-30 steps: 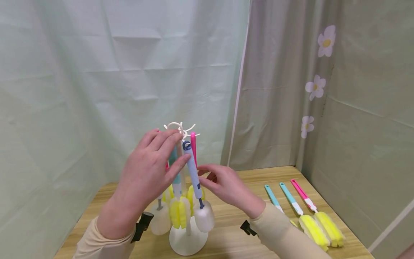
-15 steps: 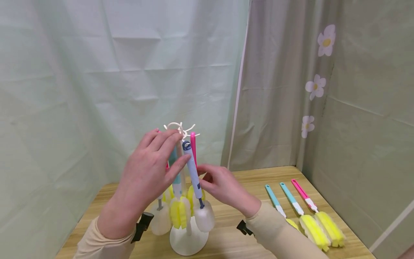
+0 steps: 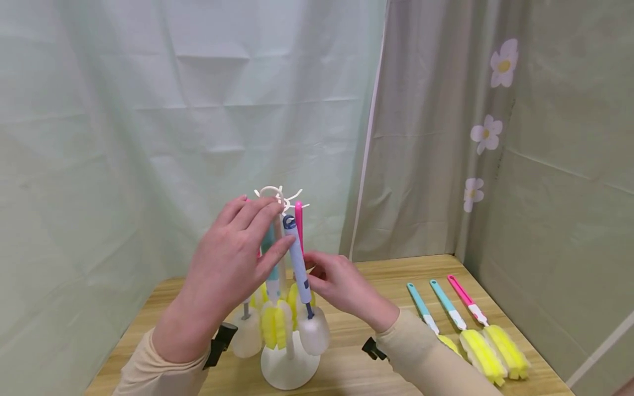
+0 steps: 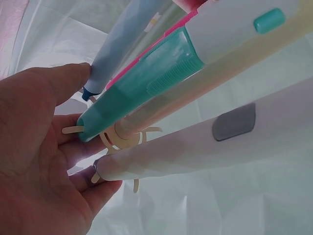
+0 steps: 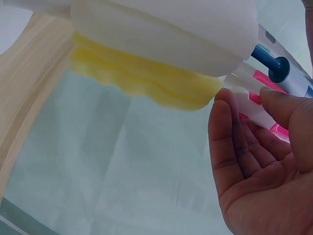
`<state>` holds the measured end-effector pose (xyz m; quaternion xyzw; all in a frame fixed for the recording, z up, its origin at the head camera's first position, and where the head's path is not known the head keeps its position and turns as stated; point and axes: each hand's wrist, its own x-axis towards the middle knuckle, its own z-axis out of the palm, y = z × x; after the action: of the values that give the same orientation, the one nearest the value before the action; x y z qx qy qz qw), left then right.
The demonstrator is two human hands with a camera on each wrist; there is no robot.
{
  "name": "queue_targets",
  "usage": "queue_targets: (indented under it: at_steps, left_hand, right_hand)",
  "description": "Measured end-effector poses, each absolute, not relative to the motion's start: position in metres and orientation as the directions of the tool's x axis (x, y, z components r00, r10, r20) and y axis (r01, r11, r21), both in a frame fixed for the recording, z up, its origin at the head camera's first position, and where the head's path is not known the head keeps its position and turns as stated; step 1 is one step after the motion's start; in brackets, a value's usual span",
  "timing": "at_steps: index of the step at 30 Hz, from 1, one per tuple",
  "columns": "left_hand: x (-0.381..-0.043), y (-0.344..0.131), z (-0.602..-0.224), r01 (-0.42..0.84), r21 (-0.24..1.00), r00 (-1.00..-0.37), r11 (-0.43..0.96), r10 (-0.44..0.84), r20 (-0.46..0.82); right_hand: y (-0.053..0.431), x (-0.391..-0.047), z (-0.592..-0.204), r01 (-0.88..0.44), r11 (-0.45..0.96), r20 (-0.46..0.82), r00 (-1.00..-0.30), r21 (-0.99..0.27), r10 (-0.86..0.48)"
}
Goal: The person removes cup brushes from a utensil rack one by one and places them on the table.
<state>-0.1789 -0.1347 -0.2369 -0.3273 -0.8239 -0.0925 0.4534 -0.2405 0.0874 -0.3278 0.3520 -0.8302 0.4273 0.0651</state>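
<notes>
A white rack (image 3: 291, 371) with a round base and curved hooks stands on the table, hung with several bottle brushes. Across its top lies my left hand (image 3: 235, 247), fingers extended at the hooks and thumb against the blue bottle brush (image 3: 299, 264). In the left wrist view, a teal bottle brush (image 4: 122, 98) and a white-handled brush (image 4: 195, 152) hang beside those fingers. Behind the blue brush, my right hand (image 3: 346, 283) pinches the pink bottle brush (image 3: 299, 223) low on its handle, just above its yellow sponge (image 5: 142, 83). The blue brush partly hides that grip in the head view.
Two teal brushes (image 3: 446, 301) and another pink brush (image 3: 463, 291), with yellow sponge heads, lie at the right of the wooden table (image 3: 366, 352). Pale curtains (image 3: 247, 110) close off the back and sides.
Over the second my right wrist has shifted slightly left, with the fingers still at the pink bottle brush. My left hand and the rack have stayed in place.
</notes>
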Motion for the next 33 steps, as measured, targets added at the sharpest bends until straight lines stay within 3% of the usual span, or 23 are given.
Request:
queue_targets:
  at_steps: [33]
  left_hand:
    - [-0.1795, -0.1344, -0.2386, 0.611, -0.138, -0.397, 0.779, 0.452, 0.799]
  right_hand:
    - [0.093, -0.2358, -0.3224, -0.622, 0.417, 0.404, -0.766, -0.663, -0.499]
